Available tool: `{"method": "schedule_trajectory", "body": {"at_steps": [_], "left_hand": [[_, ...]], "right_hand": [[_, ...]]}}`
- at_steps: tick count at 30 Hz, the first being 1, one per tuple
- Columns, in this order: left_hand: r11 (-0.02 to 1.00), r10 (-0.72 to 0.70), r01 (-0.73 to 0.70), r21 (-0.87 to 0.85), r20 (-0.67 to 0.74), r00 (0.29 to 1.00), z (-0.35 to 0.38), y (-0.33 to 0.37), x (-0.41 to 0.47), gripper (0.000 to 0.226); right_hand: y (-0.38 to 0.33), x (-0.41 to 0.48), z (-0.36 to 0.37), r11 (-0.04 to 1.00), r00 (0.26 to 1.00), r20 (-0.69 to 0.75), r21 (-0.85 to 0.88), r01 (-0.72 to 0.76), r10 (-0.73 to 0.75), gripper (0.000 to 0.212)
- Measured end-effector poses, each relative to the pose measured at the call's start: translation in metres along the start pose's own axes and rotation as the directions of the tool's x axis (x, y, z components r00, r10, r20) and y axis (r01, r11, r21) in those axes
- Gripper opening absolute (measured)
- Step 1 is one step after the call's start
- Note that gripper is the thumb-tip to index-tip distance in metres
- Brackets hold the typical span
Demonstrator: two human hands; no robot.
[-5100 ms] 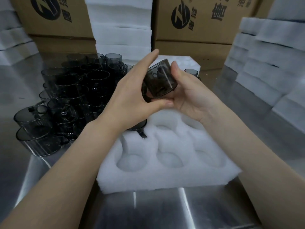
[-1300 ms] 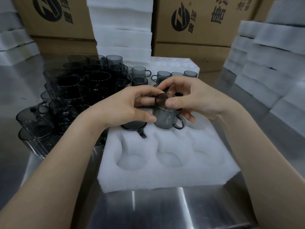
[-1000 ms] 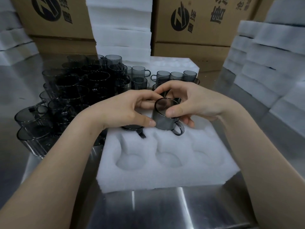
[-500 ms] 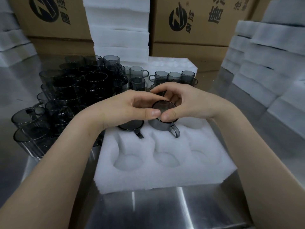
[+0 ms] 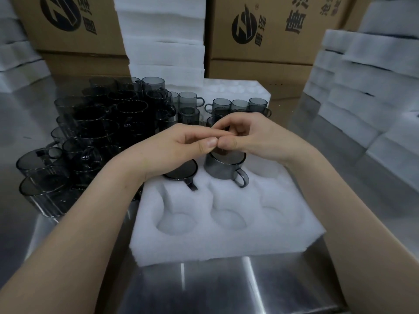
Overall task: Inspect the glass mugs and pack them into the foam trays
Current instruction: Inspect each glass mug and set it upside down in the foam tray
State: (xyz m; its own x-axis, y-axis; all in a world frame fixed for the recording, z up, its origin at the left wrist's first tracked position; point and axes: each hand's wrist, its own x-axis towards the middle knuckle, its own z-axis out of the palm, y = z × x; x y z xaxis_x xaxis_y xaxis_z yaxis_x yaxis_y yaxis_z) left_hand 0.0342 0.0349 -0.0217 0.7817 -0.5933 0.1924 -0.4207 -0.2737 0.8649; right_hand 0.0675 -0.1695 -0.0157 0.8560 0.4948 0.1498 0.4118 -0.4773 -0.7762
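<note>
A smoky grey glass mug (image 5: 223,168) stands upright in the middle back pocket of the white foam tray (image 5: 226,243), its handle pointing toward me and to the right. My left hand (image 5: 181,146) and my right hand (image 5: 256,137) meet over its mouth with the thumbs touching, and their fingertips pinch the rim, which they hide. Under my left wrist a second mug (image 5: 181,172) sits deep in the back left pocket. The three front pockets hold nothing.
A dense cluster of dark glass mugs (image 5: 97,123) fills the steel table (image 5: 226,291) on the left. Several more mugs (image 5: 240,105) stand behind my hands. Foam tray stacks (image 5: 362,87) rise on the right, another stack (image 5: 163,41) at the back, between cardboard boxes (image 5: 272,30).
Both hands have brought the mug down from chest height, where it was being turned, and it now sits lower in the middle back pocket. My thumbs have closed together over its rim.
</note>
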Motion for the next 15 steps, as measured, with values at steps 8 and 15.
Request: {"method": "schedule_trajectory", "body": {"at_steps": [8,15], "left_hand": [[0.989,-0.100,0.090,0.119,0.081,0.992,-0.0053,-0.0038,0.0022,0.033],[0.972,-0.174,0.146,0.186,0.145,0.974,-0.0080,-0.0042,0.0076,0.043]], "right_hand": [[0.0006,0.0016,0.0008,0.993,0.994,0.105,-0.114,-0.026,0.038,0.045],[0.0046,0.0051,0.0062,0.961,0.975,0.187,-0.267,-0.066,0.119,0.054]]}}
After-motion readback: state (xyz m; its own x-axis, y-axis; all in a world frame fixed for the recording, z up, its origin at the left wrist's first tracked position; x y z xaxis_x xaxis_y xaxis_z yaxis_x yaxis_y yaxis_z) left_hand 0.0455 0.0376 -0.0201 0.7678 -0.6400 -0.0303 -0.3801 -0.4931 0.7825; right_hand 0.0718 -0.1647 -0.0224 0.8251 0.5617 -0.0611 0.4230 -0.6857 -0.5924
